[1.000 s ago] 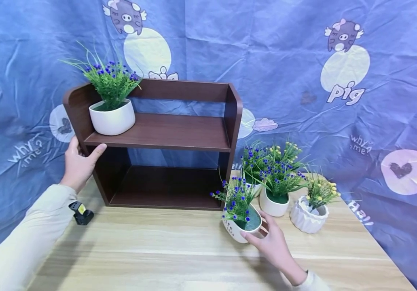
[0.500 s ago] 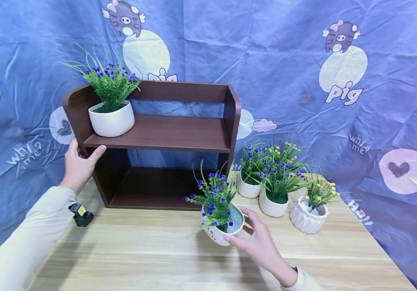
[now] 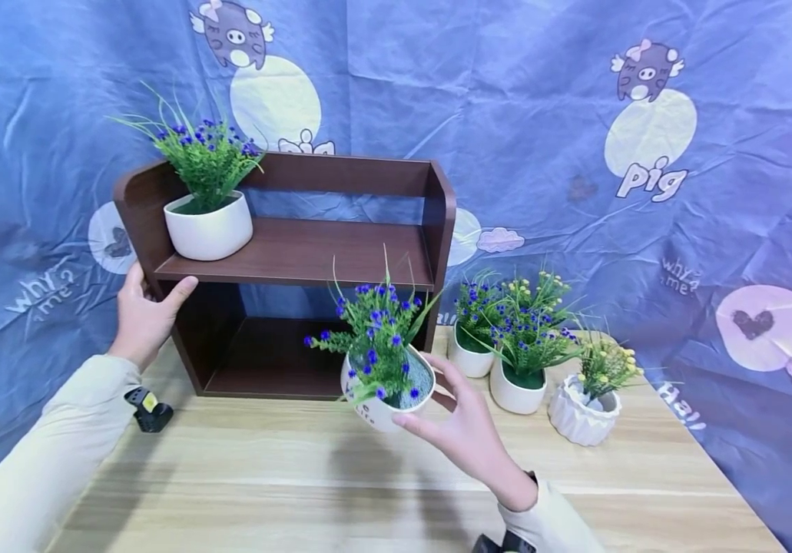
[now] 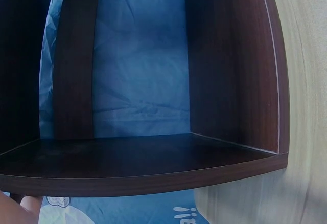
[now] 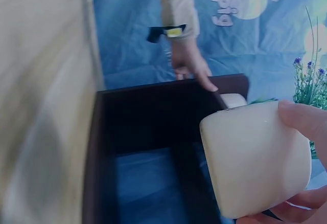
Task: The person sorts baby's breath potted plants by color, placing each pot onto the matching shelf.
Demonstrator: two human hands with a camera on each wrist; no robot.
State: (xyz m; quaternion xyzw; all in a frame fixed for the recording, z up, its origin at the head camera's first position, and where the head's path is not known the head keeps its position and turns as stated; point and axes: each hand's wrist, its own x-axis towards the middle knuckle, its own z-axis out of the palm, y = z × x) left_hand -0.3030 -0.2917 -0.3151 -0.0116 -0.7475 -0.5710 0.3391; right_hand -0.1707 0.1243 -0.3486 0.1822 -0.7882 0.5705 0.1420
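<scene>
My right hand grips a white pot with purple-blue flowers by its right side, thumb in front. The pot hangs tilted above the table, in front of the dark brown two-tier shelf. In the right wrist view the smooth side of the white pot shows between thumb and fingers. My left hand holds the shelf's left side panel, with the thumb along the front edge and the other fingers partly hidden behind. On the upper tier, at the left end, stands another white pot with purple flowers.
Right of the shelf, two white pots of purple flowers stand on the wooden table, the nearer one in front. Beside them is a white ribbed pot with yellow flowers. A blue printed cloth hangs behind.
My right hand has lifted the potted plant off the table and carried it left, to the front of the shelf. My left hand stays on the side panel.
</scene>
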